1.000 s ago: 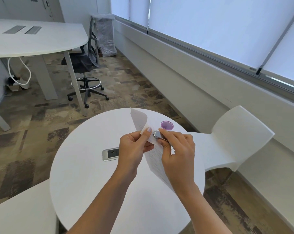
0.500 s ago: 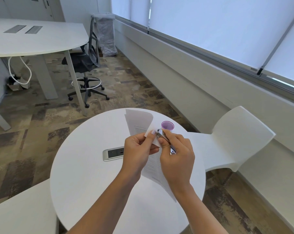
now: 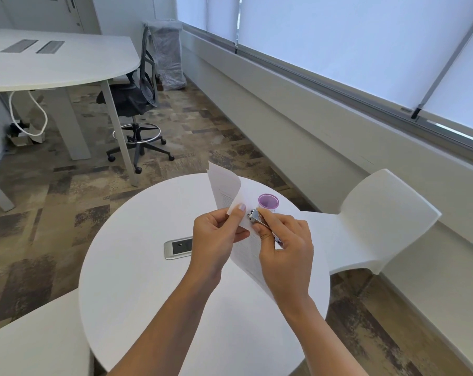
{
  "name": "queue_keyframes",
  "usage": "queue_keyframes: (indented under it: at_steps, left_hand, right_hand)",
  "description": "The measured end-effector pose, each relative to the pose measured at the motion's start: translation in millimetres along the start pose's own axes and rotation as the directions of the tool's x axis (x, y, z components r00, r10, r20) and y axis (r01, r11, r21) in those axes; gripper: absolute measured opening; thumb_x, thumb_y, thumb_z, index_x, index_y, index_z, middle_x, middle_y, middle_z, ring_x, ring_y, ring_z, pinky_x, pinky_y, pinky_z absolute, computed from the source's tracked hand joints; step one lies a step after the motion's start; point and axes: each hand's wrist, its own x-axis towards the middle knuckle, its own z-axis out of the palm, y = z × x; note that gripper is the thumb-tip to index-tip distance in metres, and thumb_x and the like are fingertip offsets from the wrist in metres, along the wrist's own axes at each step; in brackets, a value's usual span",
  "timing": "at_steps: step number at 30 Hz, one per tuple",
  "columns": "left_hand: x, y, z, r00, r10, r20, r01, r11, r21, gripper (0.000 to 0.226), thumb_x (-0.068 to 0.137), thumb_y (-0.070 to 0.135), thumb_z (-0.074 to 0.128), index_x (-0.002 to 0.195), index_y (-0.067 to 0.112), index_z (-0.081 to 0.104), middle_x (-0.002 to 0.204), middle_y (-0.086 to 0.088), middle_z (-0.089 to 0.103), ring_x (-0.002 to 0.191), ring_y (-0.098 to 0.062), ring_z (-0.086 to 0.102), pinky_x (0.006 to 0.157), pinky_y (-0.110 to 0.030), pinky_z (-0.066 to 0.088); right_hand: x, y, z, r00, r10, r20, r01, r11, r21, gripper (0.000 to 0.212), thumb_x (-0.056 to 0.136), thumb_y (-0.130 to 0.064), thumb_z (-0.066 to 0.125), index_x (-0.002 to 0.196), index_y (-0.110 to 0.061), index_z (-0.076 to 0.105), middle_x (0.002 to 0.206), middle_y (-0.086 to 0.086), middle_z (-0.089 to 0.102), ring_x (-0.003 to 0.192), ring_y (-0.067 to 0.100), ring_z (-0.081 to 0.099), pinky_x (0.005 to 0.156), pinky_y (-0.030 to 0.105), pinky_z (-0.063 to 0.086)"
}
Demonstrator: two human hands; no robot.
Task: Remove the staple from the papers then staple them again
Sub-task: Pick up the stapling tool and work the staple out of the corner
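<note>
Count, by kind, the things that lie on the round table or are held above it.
bundle of papers: 1
metal staple tool: 1
purple cup: 1
socket panel: 1
Total: 4

I see left hand (image 3: 216,237) pinching papers (image 3: 227,191) above tabletop (image 3: 137,280); right hand (image 3: 285,251) grips metal stapler (image 3: 254,216) at their corner.

- Bright, even daylight enters through the blinds (image 3: 338,50) on the right.
- Shadows are soft; the round table (image 3: 137,280) looks almost washed out.
- The metal tool (image 3: 255,217) glints slightly.
- Wide-angle distortion bends the window ledge (image 3: 325,86).
- Print on the papers (image 3: 226,189) is too fine to read.
</note>
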Motion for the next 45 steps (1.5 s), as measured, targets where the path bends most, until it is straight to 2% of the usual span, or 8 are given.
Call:
queue_keyframes:
  at_steps: [7,12,16,21,26,31,39,45]
  left_hand:
    - [0,-4,-1,1.000,0.012,-0.002,-0.012,1.000,0.012,0.026,0.090,0.029,0.068,0.066,0.032,0.078,0.076,0.005,0.077,0.072,-0.011,0.073,0.059,-0.013,0.053]
    - [-1,-6,-2,1.000,0.016,0.003,-0.016,0.999,0.038,0.020,0.090,0.029,0.068,0.072,0.033,0.077,0.079,0.012,0.077,0.075,-0.007,0.073,0.060,-0.014,0.054]
    - [-3,-8,-2,1.000,-0.002,0.020,0.001,0.999,0.051,0.015,0.091,0.029,0.066,0.087,0.021,0.078,0.083,0.005,0.078,0.077,-0.012,0.074,0.063,-0.016,0.055]
    - [-6,-6,-2,1.000,-0.005,0.023,0.004,0.999,0.039,0.014,0.090,0.029,0.067,0.081,0.029,0.077,0.087,0.006,0.078,0.078,-0.015,0.074,0.064,-0.017,0.056]
    - [-11,-5,0,0.999,0.000,0.039,-0.001,1.000,0.026,0.026,0.091,0.028,0.066,0.069,0.034,0.078,0.079,0.005,0.078,0.074,-0.013,0.074,0.062,-0.015,0.054]
    - [-12,-5,-1,1.000,0.005,0.010,-0.005,1.000,-0.012,0.024,0.090,0.028,0.067,0.069,0.033,0.079,0.082,0.004,0.078,0.077,-0.015,0.074,0.062,-0.017,0.055]
    - [-13,-6,-1,0.999,-0.019,-0.040,0.015,0.993,-0.115,0.016,0.084,0.022,0.074,0.071,0.028,0.080,0.081,-0.001,0.078,0.075,-0.015,0.073,0.063,-0.021,0.057]
    - [-12,-7,-3,0.997,-0.055,-0.056,0.048,0.993,-0.110,0.013,0.084,0.026,0.074,0.073,0.027,0.080,0.082,0.001,0.078,0.075,-0.013,0.073,0.064,-0.019,0.056]
  right_hand:
    - [2,3,-3,1.000,-0.011,0.011,0.012,1.000,-0.021,0.030,0.084,-0.005,0.069,0.110,-0.019,0.072,0.099,-0.007,0.071,0.089,0.010,0.049,0.078,0.005,0.035]
    - [4,6,-3,0.999,-0.037,0.033,0.038,0.999,-0.015,0.030,0.083,-0.003,0.071,0.108,-0.020,0.073,0.098,-0.008,0.071,0.089,0.010,0.047,0.079,0.023,0.044]
    - [3,6,-5,0.999,-0.034,0.037,0.034,0.999,0.025,0.029,0.083,-0.004,0.070,0.108,-0.020,0.073,0.096,-0.009,0.071,0.089,0.009,0.047,0.079,0.019,0.043]
    - [0,3,-6,0.999,0.014,0.035,-0.016,0.997,0.069,0.029,0.084,-0.004,0.069,0.108,-0.019,0.072,0.097,-0.016,0.067,0.088,0.011,0.052,0.076,0.006,0.038]
    - [-4,1,-6,0.996,0.074,0.045,-0.079,0.990,0.117,0.027,0.086,-0.009,0.067,0.111,-0.020,0.071,0.098,-0.019,0.066,0.088,0.007,0.055,0.071,0.016,0.045]
    - [-3,-2,-9,0.997,0.060,0.039,-0.063,0.995,0.080,0.026,0.086,-0.011,0.068,0.111,-0.019,0.071,0.100,-0.012,0.069,0.087,0.009,0.053,0.074,0.004,0.038]
    - [-6,-4,-13,0.999,0.039,0.017,-0.040,0.998,0.054,0.029,0.084,-0.007,0.069,0.111,-0.019,0.072,0.100,-0.007,0.071,0.089,0.014,0.053,0.078,0.004,0.035]
    - [-6,-5,-10,1.000,0.024,0.005,-0.024,1.000,0.020,0.031,0.084,-0.008,0.071,0.110,-0.023,0.071,0.099,-0.013,0.069,0.089,0.011,0.052,0.076,0.007,0.037]
